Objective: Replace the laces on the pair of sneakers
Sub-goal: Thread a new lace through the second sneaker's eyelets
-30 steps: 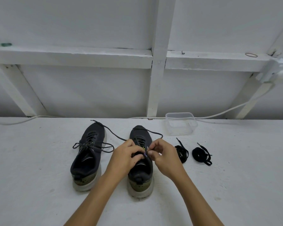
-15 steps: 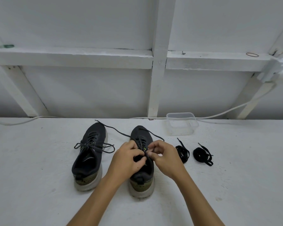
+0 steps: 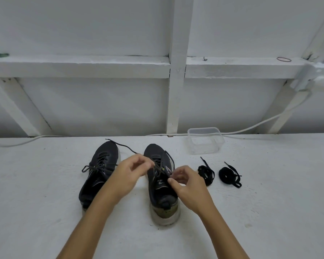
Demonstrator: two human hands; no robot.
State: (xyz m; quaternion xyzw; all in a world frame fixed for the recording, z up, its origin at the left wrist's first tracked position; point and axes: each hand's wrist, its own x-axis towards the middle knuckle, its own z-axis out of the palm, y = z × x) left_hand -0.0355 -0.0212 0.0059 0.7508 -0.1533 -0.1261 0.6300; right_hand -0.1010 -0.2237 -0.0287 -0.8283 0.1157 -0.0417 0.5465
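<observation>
Two dark sneakers stand side by side on the white counter, toes pointing toward the wall. The right sneaker is the landmark: the left sneaker sits just beside it on its left, its lace tied in a loose bow across the tongue. The left hand hovers over the gap between the two shoes, its grip pinching the right sneaker's old lace, whose free end trails back across the left sneaker's toe. The right hand is at the right sneaker's right side, its fingers curled in a pinch at the eyelets; its grip appears to be on the other lace strand, though blur makes that uncertain. To the right of the right sneaker lie two coiled black laces, the nearer bundle and the farther bundle. Behind them, near the wall, stands a clear plastic container.
</observation>
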